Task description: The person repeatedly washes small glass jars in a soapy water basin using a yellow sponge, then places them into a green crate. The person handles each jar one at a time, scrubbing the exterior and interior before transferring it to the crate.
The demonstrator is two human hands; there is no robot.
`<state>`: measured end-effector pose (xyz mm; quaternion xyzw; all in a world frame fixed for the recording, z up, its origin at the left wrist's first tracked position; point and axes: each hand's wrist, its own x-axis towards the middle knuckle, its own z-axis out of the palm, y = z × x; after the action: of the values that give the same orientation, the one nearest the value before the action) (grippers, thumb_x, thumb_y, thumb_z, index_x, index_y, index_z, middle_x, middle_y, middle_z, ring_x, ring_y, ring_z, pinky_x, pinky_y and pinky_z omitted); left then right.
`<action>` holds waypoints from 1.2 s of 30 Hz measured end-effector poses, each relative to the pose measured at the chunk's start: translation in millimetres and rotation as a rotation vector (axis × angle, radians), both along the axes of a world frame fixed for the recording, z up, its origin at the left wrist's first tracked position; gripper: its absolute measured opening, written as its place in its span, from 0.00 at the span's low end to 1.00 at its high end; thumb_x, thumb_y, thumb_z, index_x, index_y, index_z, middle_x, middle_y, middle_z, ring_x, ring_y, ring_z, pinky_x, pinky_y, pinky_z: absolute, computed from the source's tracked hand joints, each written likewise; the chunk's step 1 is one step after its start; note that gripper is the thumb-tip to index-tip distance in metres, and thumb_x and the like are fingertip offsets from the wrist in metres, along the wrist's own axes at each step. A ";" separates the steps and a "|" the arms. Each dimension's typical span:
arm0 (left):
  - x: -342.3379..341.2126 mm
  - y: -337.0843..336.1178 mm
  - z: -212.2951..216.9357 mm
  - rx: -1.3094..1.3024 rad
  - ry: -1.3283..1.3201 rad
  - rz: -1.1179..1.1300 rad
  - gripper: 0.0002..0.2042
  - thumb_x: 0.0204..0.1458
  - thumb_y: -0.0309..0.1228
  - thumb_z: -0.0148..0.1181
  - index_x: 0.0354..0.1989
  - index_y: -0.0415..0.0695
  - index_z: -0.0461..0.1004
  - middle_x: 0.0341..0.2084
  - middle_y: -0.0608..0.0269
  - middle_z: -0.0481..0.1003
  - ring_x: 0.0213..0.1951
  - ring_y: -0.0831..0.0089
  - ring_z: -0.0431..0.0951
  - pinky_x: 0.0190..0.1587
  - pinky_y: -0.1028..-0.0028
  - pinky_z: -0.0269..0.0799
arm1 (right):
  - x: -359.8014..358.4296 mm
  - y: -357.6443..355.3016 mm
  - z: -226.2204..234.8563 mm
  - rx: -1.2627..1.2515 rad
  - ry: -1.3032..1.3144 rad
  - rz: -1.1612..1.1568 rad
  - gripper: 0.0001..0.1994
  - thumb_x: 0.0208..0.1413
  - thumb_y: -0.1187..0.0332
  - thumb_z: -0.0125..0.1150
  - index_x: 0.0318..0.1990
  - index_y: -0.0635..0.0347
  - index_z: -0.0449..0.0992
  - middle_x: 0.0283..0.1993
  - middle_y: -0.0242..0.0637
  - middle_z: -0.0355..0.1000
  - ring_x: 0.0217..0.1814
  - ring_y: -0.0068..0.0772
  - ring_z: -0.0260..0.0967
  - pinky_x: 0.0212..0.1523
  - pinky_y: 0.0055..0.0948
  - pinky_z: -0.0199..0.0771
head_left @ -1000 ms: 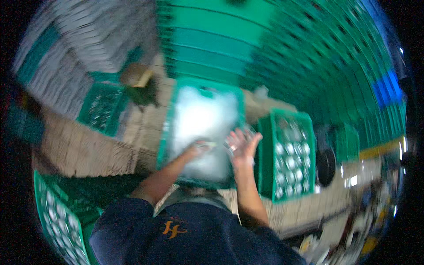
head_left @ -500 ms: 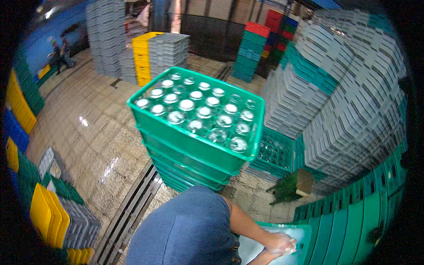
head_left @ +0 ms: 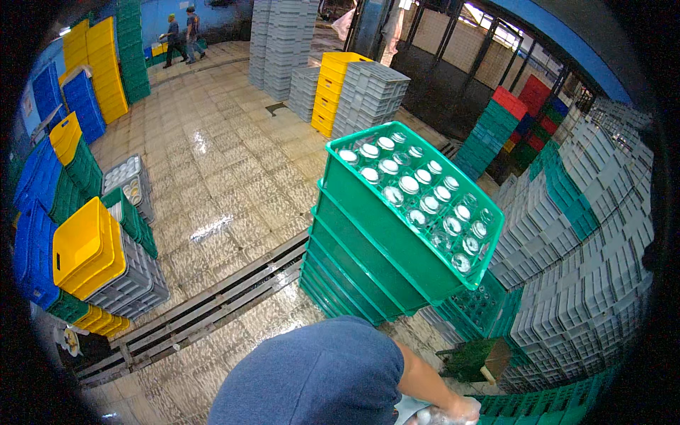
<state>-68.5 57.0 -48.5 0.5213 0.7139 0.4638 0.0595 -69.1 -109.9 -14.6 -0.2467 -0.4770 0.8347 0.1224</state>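
Note:
My left hand (head_left: 462, 409), wet with white foam, is at the lower edge right of the middle, its arm reaching across from the blue sleeve (head_left: 312, 375). The fingers look curled, but the frame cuts them off and what they hold cannot be made out. Whitish foam or a foamy thing (head_left: 425, 415) shows beside the hand, over a pale surface. My right hand is out of the frame. Beyond my arm stands a tall stack of green crates (head_left: 375, 241); its top crate holds several clear glass jars (head_left: 409, 185) with pale round tops.
A slatted floor drain (head_left: 234, 294) runs left of the stack. Yellow, grey and blue crates (head_left: 88, 248) are piled at the left, grey crate stacks (head_left: 588, 234) at the right. A green box-like thing (head_left: 478, 360) sits near my arm. Two people (head_left: 183, 39) walk far back.
The view has swung left, so the crate stack sits further right in the frame. My foamy hands have slipped toward the lower edge, and the foam-filled green container is mostly out of view.

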 end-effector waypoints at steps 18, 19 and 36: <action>27.1 -50.1 52.4 0.135 -0.214 -0.342 0.20 0.54 0.37 0.61 0.55 0.48 0.77 0.52 0.56 0.78 0.54 0.59 0.77 0.60 0.65 0.71 | 144.6 154.1 -36.0 -0.550 0.404 -0.444 0.33 0.69 0.39 0.40 0.66 0.58 0.64 0.60 0.39 0.70 0.58 0.37 0.70 0.60 0.37 0.72; 32.4 -42.1 61.1 0.026 -0.417 -0.373 0.15 0.57 0.36 0.60 0.50 0.45 0.79 0.47 0.57 0.79 0.49 0.61 0.79 0.54 0.66 0.73 | 156.9 149.9 -22.2 -0.603 0.281 -0.512 0.34 0.68 0.38 0.40 0.66 0.57 0.64 0.60 0.38 0.70 0.56 0.36 0.70 0.58 0.37 0.73; 43.7 -38.2 -226.0 -0.400 0.532 -0.359 0.20 0.62 0.42 0.46 0.40 0.41 0.81 0.34 0.44 0.81 0.39 0.53 0.82 0.48 0.55 0.76 | 245.8 137.1 -44.3 -0.414 0.087 -0.814 0.48 0.52 0.20 0.38 0.60 0.57 0.66 0.40 0.46 0.75 0.37 0.45 0.76 0.38 0.46 0.80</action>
<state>-24.7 18.8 -274.6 0.7186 0.6779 0.1456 0.0530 176.7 27.2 -58.9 -0.3980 -0.1588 0.8059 0.4084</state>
